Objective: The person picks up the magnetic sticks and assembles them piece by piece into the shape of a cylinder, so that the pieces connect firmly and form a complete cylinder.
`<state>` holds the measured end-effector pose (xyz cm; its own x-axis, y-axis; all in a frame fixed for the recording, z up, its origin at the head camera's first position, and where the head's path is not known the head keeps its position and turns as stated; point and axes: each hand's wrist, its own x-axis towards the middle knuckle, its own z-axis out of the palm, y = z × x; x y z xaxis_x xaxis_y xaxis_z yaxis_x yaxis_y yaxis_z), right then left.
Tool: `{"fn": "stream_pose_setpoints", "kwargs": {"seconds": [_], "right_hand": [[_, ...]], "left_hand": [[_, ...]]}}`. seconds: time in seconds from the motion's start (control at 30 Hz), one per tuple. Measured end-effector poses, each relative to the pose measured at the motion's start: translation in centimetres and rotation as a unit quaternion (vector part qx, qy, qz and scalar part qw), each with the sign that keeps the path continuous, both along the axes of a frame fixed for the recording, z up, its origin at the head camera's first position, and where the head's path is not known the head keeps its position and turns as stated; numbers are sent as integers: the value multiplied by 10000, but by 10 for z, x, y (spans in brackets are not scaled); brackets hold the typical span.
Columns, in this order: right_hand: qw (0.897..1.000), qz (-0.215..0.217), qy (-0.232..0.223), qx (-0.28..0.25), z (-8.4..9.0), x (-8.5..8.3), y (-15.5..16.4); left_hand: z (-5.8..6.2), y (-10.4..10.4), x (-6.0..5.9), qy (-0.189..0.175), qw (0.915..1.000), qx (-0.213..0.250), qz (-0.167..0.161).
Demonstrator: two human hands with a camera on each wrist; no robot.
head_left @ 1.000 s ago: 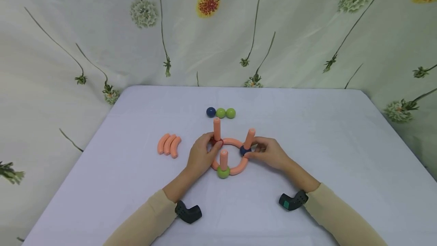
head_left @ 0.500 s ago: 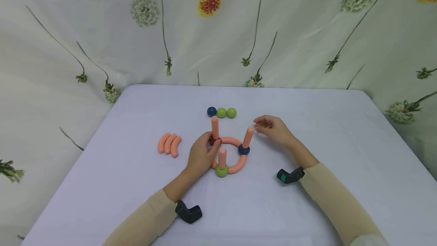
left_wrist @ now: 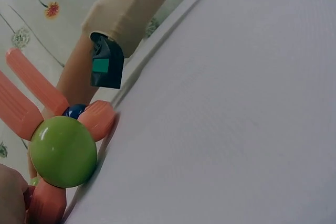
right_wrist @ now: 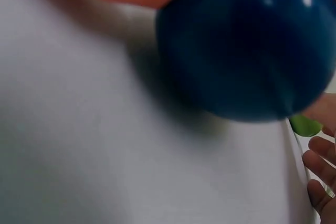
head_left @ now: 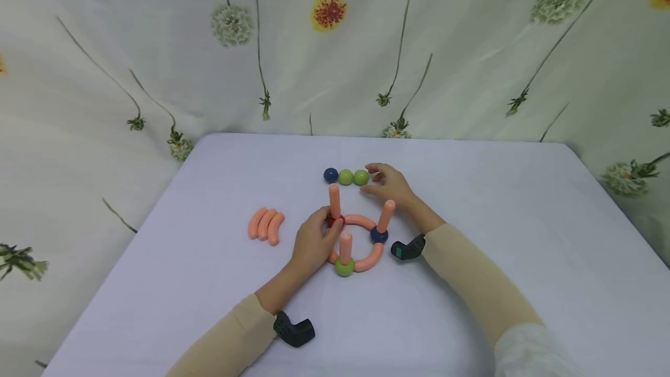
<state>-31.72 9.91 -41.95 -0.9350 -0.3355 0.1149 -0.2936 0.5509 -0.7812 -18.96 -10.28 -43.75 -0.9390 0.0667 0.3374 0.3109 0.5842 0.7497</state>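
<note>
A ring of curved orange pieces point(head_left: 361, 220) lies on the table, joined by a red ball point(head_left: 335, 221), a blue ball point(head_left: 379, 235) and a green ball point(head_left: 344, 267). An orange peg point(head_left: 334, 199) stands up from each ball. My left hand point(head_left: 327, 228) pinches the red ball at the ring's far left. My right hand point(head_left: 373, 180) hovers with fingers spread just right of the loose green ball point(head_left: 361, 177), beyond the ring. In the right wrist view the blue ball point(right_wrist: 247, 40) fills the frame, with fingertips point(right_wrist: 320, 166) at the right edge.
Beside that loose green ball lie another green ball point(head_left: 345, 177) and a dark blue ball point(head_left: 330, 175) in a row. Three curved orange pieces point(head_left: 266, 226) lie left of the ring. The white table point(head_left: 497, 202) backs onto a flowered curtain point(head_left: 450, 45).
My right hand let go of the ring's blue ball and moved up and left past the tilted peg to the row of loose balls. My left hand stayed on the red ball.
</note>
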Motion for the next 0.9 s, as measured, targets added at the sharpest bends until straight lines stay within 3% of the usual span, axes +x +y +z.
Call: {"fn": "stream_pose_setpoints", "kwargs": {"seconds": [0.4, 0.53, 0.73, 0.83, 0.9], "right_hand": [[9991, -351, 218, 39, -8, -4, -6], [9981, -483, 177, -330, -5, 1, -4], [9942, -572, -228, -884, 7, 18, 3], [9860, -430, -542, -1520, 18, 31, 8], [9743, -220, -742, -2115, 24, 40, 14]], "left_hand": [[1, 3, 1, -42, 9999, -114, 13], [1, 3, 1, -21, 9999, -156, 15], [-1, 1, 1, -53, 9999, -150, 46], [-1, 1, 0, -43, 9998, -167, 68], [-2, 2, 0, -22, 9999, -158, 64]]}}
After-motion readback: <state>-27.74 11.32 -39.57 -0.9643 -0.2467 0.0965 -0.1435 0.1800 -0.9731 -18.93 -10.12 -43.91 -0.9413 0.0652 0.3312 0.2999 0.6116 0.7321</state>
